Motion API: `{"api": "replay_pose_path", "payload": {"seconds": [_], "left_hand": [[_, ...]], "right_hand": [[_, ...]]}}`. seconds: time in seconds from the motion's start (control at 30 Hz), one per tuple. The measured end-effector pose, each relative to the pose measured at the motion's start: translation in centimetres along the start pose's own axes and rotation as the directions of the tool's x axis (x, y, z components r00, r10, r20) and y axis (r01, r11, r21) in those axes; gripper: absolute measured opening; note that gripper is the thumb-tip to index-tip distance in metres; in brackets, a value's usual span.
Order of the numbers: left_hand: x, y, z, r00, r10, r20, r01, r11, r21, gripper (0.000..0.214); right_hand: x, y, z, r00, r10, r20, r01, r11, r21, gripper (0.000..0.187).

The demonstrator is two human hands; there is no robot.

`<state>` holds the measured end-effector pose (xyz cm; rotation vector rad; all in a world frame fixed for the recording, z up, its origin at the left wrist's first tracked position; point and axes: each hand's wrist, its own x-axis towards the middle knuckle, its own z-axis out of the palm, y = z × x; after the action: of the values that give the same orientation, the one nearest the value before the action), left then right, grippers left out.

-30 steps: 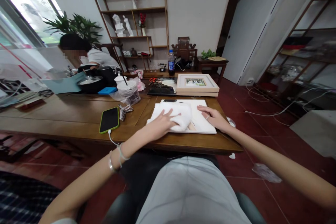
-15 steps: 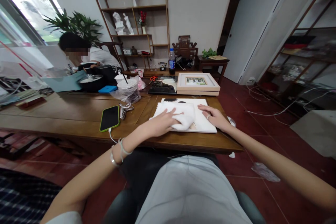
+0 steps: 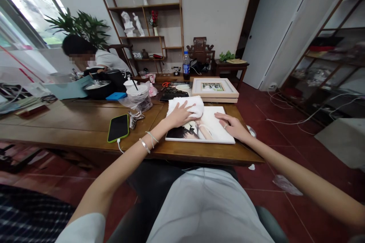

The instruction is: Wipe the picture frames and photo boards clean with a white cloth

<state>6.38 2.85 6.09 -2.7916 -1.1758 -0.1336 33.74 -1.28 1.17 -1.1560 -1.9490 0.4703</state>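
Note:
A white picture panel point(image 3: 212, 129) with a printed photo lies flat near the table's front edge. My left hand point(image 3: 179, 115) presses a white cloth point(image 3: 188, 105) onto the panel's far left corner, fingers laid flat over it. My right hand point(image 3: 231, 126) rests flat and open on the panel's right side, a ring on one finger. Part of the photo shows between my hands.
A green-cased phone point(image 3: 118, 128) on a cable lies left of the panel beside a metal clip point(image 3: 134, 117). Stacked wooden frames point(image 3: 214, 90), a plastic-bagged cup point(image 3: 138, 97) and a bottle point(image 3: 186, 66) stand behind. A person point(image 3: 85, 59) sits far left at the wooden table point(image 3: 71, 121).
My left hand slid the white cloth away from me, from the panel's near middle to its far left corner, uncovering the photo. My right hand stayed put.

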Motion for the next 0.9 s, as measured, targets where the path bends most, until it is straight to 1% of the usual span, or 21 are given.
{"api": "replay_pose_path", "payload": {"seconds": [0.07,0.13,0.27,0.33,0.4,0.47,0.5,0.57,0.63,0.77,0.83,0.9], "left_hand": [[-0.6,0.7,-0.1,1.000,0.020,-0.004,-0.020,1.000,0.016,0.042],[-1.7,2.1,-0.5,0.999,0.038,0.000,-0.038,0.999,0.035,0.039],[-5.1,6.2,-1.2,0.997,0.072,-0.010,-0.071,0.995,0.075,0.034],[-6.8,8.4,-1.3,0.995,0.094,-0.030,-0.091,0.992,0.092,0.033],[-8.2,10.0,-1.3,0.993,0.110,-0.048,-0.104,0.988,0.112,0.033],[-8.8,10.8,-1.2,0.991,0.123,-0.058,-0.115,0.985,0.126,0.035],[-8.7,10.9,-1.1,0.990,0.127,-0.060,-0.119,0.985,0.127,0.036],[-8.1,10.3,-1.1,0.990,0.127,-0.058,-0.120,0.986,0.117,0.037],[-6.9,9.0,-1.1,0.993,0.106,-0.048,-0.101,0.990,0.096,0.037],[-3.3,4.9,-1.2,0.998,0.056,-0.007,-0.055,0.997,0.055,0.036],[-1.6,2.8,-1.0,1.000,0.022,-0.002,-0.022,0.999,0.035,0.038],[-0.2,1.2,-0.7,1.000,-0.016,-0.009,0.016,1.000,0.015,0.040]], "right_hand": [[0.0,-0.1,0.0,1.000,-0.002,-0.003,0.002,1.000,-0.008,0.031],[0.0,-0.2,0.0,1.000,-0.004,-0.003,0.004,1.000,-0.014,0.031],[0.0,-0.3,0.0,1.000,-0.005,-0.007,0.005,1.000,-0.008,0.030],[0.1,-0.4,-0.1,1.000,-0.002,-0.009,0.002,1.000,-0.002,0.030],[0.1,-0.6,-0.1,1.000,0.000,-0.001,0.000,1.000,-0.002,0.030],[0.1,-0.8,-0.2,1.000,-0.001,0.014,0.001,1.000,-0.005,0.030],[0.1,-0.8,-0.3,1.000,-0.002,0.018,0.002,1.000,-0.008,0.031],[0.1,-0.8,-0.3,1.000,0.001,0.021,-0.001,1.000,-0.018,0.031],[0.1,-0.8,-0.2,1.000,0.005,0.014,-0.004,1.000,-0.022,0.031],[0.0,-0.5,-0.1,1.000,-0.001,-0.011,0.001,1.000,-0.005,0.031],[0.0,-0.5,-0.1,1.000,0.000,-0.011,0.000,1.000,0.001,0.030],[0.0,-0.4,-0.1,1.000,0.000,-0.003,0.000,1.000,0.000,0.031]]}}
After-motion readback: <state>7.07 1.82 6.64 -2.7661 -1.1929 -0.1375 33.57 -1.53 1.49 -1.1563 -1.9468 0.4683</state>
